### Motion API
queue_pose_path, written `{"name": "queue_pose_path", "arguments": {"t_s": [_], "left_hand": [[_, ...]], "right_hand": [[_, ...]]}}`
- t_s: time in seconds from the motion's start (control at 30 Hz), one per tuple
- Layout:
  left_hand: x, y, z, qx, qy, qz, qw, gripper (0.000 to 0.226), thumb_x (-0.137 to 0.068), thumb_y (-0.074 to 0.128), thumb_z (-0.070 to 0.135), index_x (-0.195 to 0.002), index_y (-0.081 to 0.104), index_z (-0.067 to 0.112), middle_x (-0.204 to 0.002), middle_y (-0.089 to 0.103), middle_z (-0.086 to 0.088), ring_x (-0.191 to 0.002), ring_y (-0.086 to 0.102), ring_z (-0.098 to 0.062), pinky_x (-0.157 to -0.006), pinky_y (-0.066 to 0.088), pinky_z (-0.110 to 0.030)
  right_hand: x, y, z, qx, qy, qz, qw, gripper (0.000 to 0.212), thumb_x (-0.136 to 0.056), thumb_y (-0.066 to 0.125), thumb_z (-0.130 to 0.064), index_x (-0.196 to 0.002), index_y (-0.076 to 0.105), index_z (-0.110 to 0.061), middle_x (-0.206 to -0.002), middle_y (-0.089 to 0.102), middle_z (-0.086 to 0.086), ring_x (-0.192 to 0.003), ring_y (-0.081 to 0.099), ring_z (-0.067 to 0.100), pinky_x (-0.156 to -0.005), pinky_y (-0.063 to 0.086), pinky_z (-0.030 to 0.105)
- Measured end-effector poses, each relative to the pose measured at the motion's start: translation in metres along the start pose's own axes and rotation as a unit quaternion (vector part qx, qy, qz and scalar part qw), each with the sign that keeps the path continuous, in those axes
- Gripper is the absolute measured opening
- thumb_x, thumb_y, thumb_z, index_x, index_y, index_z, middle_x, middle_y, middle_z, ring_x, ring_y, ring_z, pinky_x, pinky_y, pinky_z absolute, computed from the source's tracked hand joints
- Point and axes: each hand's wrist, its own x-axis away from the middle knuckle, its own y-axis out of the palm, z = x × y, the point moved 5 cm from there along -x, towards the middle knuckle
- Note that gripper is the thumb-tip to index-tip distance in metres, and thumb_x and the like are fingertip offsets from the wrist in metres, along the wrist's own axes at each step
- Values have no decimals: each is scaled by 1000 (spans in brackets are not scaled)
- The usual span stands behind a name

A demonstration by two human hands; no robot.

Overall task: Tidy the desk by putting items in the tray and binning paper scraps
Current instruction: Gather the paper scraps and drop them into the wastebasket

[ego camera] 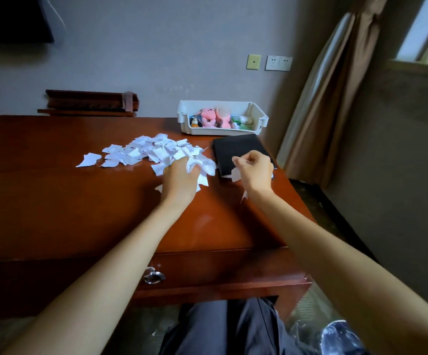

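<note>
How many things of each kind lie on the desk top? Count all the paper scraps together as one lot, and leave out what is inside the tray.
tray: 1
black folder: 1
paper scraps, as one lot: 1
wooden rack: 1
Total: 4

paper scraps (144, 151) on desk (54, 201) left of notebook (236, 152), tray (223, 117) behind notebook

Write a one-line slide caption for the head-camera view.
Left hand grips a wad of paper scraps, right hand pinches one scrap beside a black notebook; the white tray behind holds small toys.
</note>
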Motion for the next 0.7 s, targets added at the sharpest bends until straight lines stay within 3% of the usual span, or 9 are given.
{"name": "queue_pose_path", "arguments": {"t_s": [0.1,0.23,0.3,0.37,0.47,0.57,0.7], "left_hand": [[16,27,29,29,27,-23,999,25,-94,44,14,-99,63,-2,-97,65,-20,-88,58,-33,-64,32,-25],[46,77,76,64,79,-80,992,29,-95,45,17,-113,65,6,-108,68,-15,-97,64,-30,-72,48,-29],[65,104,101,75,107,-107,986,28,-94,46,16,-111,66,6,-109,68,-14,-99,63,-29,-71,42,-23],[89,133,125,90,138,-148,975,26,-90,48,12,-104,69,7,-102,70,-13,-93,63,-28,-63,35,-20],[125,181,151,110,142,-219,959,22,-89,48,11,-90,69,6,-89,70,-10,-71,65,-25,-57,45,-27],[162,234,158,106,127,-279,946,22,-90,47,13,-91,67,4,-95,68,-15,-82,64,-32,-65,53,-36],[207,301,150,72,111,-357,925,22,-90,47,11,-92,68,5,-97,69,-17,-91,62,-34,-72,53,-35]], "right_hand": [[2,-39,7,1,-6,55,998,18,-88,62,-16,-72,58,-6,-69,57,2,-58,48,5,-54,39,13],[9,-103,24,24,-17,118,993,19,-88,61,-13,-72,56,-4,-70,57,6,-55,45,0,-44,35,2],[15,-139,39,39,-10,148,988,22,-88,61,-13,-72,56,1,-72,59,7,-56,46,-2,-47,36,0],[21,-175,62,58,6,171,984,25,-88,61,-14,-76,58,7,-74,65,12,-58,51,5,-50,37,7],[34,-226,105,80,48,199,975,26,-89,59,-17,-66,51,-6,-73,66,12,-65,59,25,-45,35,15],[54,-266,151,101,91,214,967,29,-92,56,-17,-66,45,-15,-86,68,14,-67,64,29,-38,38,12],[80,-297,220,125,149,208,959,16,-93,55,-14,-80,52,-8,-83,69,14,-70,67,27,-55,47,21]]}}
